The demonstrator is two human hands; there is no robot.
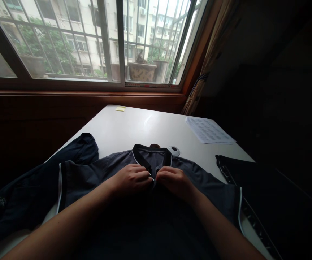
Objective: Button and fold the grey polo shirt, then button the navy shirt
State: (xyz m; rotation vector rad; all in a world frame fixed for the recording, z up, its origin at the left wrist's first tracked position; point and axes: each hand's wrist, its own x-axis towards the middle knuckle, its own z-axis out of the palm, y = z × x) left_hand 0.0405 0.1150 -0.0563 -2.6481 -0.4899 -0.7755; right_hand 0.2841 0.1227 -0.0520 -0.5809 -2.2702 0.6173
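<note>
The dark short-sleeved shirt [142,216] lies spread front side up over the near part of the white surface [158,124], neck end pointing toward the window [91,43], a sleeve opening edged in white out to either side. Beside its left sleeve sits a navy garment [34,187] with pale lettering, bunched at its far end; past the right sleeve is another dark garment [264,184], much of it lost in shadow. Farther off on the right, printed sheets [208,130] lie in a loose stack, well apart from the cloth. Both hands rest on the upper middle of the shirt: the left hand [134,177] and the right hand [175,180] face each other across the front opening, just below the black collar [139,153], which stands open in a V. The left fingers are curled and pinched on the left edge of the opening, the right fingers on the right edge; cloth lies beneath and between the two sets of fingertips, though how much they grip is hidden. Just beyond the collar are a white ring-shaped disc [174,150] and a brown round object [155,146], partly covered. A yellow note [120,108] lies near the far edge. Smallest are the pale buttons [153,180], showing between the hands.
</note>
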